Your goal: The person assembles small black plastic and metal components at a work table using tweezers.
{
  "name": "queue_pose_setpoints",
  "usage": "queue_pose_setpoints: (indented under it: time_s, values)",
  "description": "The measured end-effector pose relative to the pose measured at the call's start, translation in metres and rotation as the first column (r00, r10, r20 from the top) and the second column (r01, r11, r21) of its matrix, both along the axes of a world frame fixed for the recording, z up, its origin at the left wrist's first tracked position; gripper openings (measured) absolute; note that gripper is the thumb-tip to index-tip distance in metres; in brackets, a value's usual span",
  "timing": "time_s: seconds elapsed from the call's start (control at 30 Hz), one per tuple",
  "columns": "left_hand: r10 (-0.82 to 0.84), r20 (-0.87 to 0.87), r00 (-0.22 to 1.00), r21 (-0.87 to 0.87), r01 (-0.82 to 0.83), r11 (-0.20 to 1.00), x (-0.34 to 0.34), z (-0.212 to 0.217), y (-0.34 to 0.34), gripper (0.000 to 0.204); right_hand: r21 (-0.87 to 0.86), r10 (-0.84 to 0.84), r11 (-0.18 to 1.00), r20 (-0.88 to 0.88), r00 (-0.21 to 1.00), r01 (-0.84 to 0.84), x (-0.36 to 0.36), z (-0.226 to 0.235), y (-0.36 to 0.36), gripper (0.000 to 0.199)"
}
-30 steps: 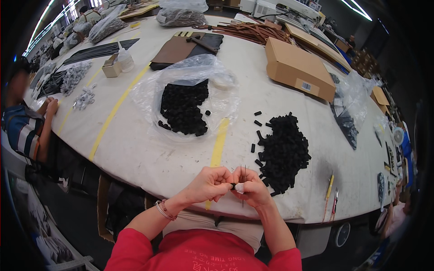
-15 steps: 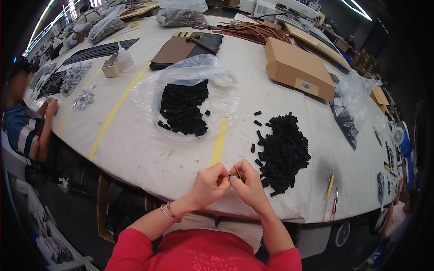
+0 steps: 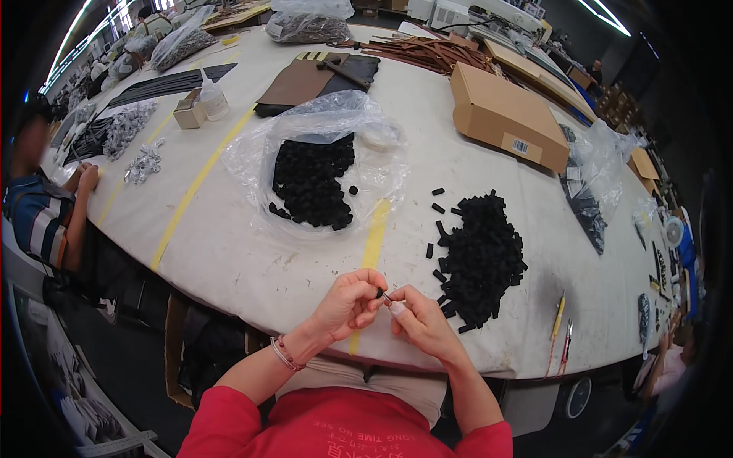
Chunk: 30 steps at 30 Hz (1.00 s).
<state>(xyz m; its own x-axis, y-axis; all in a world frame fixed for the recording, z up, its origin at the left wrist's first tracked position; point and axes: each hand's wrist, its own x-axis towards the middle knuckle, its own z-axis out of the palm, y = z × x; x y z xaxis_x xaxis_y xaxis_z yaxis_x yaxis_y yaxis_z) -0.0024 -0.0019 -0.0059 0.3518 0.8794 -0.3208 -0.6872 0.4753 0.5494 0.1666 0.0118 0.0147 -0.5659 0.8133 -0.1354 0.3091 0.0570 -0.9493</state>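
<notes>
Near the front edge of the table, my left hand (image 3: pixel 343 305) pinches a small black piece (image 3: pixel 379 293) between thumb and fingertips. Close against it, my right hand (image 3: pixel 421 322) is closed on a thin metal tool (image 3: pixel 387 298), whose tip meets the black piece; its exact kind is too small to make out. To the right lies a heap of short black tubes or rolled pieces (image 3: pixel 482 259), with a few strays along its left side. Beyond my left hand, similar black pieces (image 3: pixel 313 183) rest on a clear plastic bag (image 3: pixel 374 164).
A cardboard box (image 3: pixel 508 114) stands at the far right. Behind the bag lie dark sheets with a hammer (image 3: pixel 343 72). A yellow-handled tool (image 3: pixel 559 317) and red-handled tool (image 3: pixel 566 340) lie at the right. Another person (image 3: pixel 46 206) sits at the left edge.
My hands have drawn slightly apart, the left turning its fingers upward. The black piece and the thin metal tool now show between them.
</notes>
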Motion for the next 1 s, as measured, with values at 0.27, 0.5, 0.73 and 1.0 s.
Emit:
queue_pose_setpoints:
  time_s: [0.27,0.5,0.73,1.0]
  values:
    - [-0.073,-0.029,0.997,0.023,0.074,0.997,-0.002,-0.002,0.0,0.016,0.016,0.025,1.0,0.012,1.0,-0.026,0.001,0.006,0.0,0.013]
    - [-0.189,-0.07,0.98,-0.052,0.185,0.981,-0.004,0.001,0.002,0.014,-0.003,0.123,0.992,-0.011,0.992,-0.123,0.006,0.005,0.004,0.012]
    - [-0.173,-0.151,0.973,-0.03,0.171,0.985,-0.003,0.004,0.002,0.014,-0.219,0.158,0.961,-0.065,0.985,-0.168,0.008,0.002,0.01,0.015]
    - [0.76,-0.535,0.37,0.809,-0.034,0.586,0.025,-0.007,-0.015,0.011,0.494,-0.308,0.84,0.093,0.947,0.225,-0.019,-0.009,0.003,0.01]
